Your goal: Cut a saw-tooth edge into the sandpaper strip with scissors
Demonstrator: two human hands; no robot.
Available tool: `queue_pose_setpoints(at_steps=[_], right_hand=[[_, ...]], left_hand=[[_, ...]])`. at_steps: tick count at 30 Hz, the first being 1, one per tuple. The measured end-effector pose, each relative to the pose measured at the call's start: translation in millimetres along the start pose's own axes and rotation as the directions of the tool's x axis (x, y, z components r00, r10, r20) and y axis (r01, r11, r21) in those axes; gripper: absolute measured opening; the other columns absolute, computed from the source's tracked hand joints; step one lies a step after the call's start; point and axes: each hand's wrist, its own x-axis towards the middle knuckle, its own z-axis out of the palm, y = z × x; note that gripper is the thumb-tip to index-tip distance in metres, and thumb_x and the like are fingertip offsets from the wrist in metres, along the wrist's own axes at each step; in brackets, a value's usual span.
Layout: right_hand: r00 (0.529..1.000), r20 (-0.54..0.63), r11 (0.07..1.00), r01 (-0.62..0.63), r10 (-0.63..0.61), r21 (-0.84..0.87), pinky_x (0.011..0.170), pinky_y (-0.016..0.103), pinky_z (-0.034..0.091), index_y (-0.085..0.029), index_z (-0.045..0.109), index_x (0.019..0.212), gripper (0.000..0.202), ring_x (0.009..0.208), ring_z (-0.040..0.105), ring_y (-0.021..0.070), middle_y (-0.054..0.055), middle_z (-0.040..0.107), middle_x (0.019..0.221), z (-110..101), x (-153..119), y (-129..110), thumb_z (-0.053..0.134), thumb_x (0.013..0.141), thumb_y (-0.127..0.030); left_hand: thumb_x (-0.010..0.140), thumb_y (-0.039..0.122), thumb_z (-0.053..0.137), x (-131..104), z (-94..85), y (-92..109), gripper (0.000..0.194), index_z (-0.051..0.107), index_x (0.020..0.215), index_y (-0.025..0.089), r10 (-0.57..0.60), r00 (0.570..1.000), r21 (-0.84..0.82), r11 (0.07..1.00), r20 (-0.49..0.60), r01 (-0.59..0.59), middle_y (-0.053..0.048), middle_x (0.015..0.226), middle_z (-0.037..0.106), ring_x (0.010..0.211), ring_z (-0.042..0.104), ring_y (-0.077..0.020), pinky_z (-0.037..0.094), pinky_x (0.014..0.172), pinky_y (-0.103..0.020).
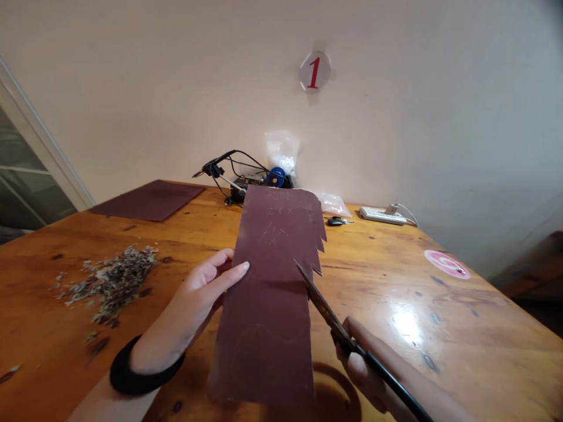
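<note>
A long maroon sheet, perhaps sandpaper (268, 305), is held up over the table with faint scratched marks on its face. Its right edge is jagged with several pointed cuts. My left hand (211, 281) grips the sheet's left edge, thumb on the front and fingers behind; a black band circles the wrist. In my right hand (360, 357) is a pair of scissors (323, 308) with black handles. Their blades reach the sheet's right edge about halfway down, one blade lying over the front. The lower handle runs out of the frame.
Dried plant bits (118, 281) lie in a heap at left, before another maroon sheet (149, 200). Behind stand a soldering iron on a holder (215, 167) and plastic bags (281, 149). Keys (338, 221), a power strip (382, 215) and a pink round sticker (446, 264) are at right.
</note>
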Motion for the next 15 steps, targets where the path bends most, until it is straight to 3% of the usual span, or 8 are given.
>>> queue_pose_setpoints(at_steps=[4,9,15], right_hand=[[1.000,-0.002,1.000,-0.008,0.008,0.011,0.063,0.030,0.050,-0.023,0.056,0.081,0.057,0.067,0.055,0.0177,0.002,0.060,0.073,-1,1,-2,0.053,0.085,-0.080],[0.998,0.063,0.995,-0.017,0.011,0.094,0.070,0.036,0.052,-0.025,0.061,0.083,0.047,0.073,0.060,0.0229,0.005,0.064,0.076,-8,1,-7,0.060,0.087,-0.071],[0.998,0.062,0.998,-0.014,0.010,0.057,0.064,0.032,0.051,-0.025,0.062,0.085,0.045,0.071,0.057,0.0218,0.003,0.063,0.077,-5,2,5,0.062,0.086,-0.070]], left_hand=[[0.078,0.034,0.081,0,-0.5,0,0.016,0.077,0.090,0.025,0.000,1.000,0.009,1.000,-0.008,0.000,-0.002,0.094,0.079,0.079,0.071,-0.0202,0.057,0.069,-0.026],[0.079,0.033,0.078,0,-2.9,-3,0.015,0.075,0.091,0.025,-0.003,1.000,0.018,1.000,0.001,0.003,-0.002,0.091,0.077,0.079,0.070,-0.0208,0.056,0.069,-0.026],[0.081,0.036,0.077,1,-4.2,-1,0.013,0.071,0.081,0.024,0.003,0.999,0.050,0.999,0.032,-0.005,0.002,0.078,0.071,0.071,0.065,-0.0160,0.054,0.066,-0.023]])
